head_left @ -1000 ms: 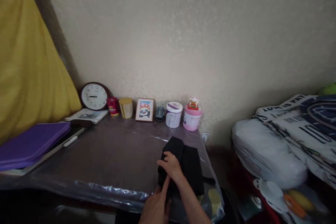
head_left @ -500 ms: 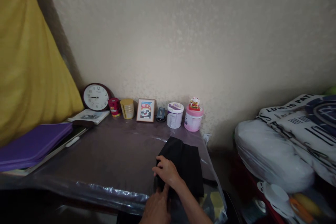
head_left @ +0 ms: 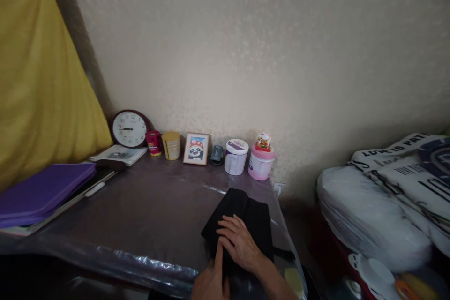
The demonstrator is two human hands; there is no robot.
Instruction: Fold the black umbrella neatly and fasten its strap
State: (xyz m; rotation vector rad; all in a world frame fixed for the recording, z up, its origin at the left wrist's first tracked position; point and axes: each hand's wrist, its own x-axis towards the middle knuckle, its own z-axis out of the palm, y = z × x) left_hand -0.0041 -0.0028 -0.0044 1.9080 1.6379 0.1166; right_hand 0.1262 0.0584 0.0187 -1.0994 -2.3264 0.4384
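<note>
A folded black cloth (head_left: 246,211) lies near the right front corner of a table covered with clear plastic (head_left: 147,206). My right hand (head_left: 239,240) lies flat on the cloth with its fingers stretched out and pointing left. My left hand (head_left: 213,279) is at the bottom edge, its index finger pointing up onto the cloth just below the right hand; its other fingers look curled.
Along the wall stand a round clock (head_left: 128,128), a red tin (head_left: 153,142), a gold tin (head_left: 171,145), a panda picture frame (head_left: 197,148), a white tub (head_left: 235,156) and a pink tub (head_left: 261,162). A purple pad (head_left: 38,192) lies left. Bundled bedding (head_left: 383,206) sits right.
My right hand has gone from gripping the cloth's left edge to lying flat on top of it. The cloth's near left corner now spreads further left. The view shifted slightly.
</note>
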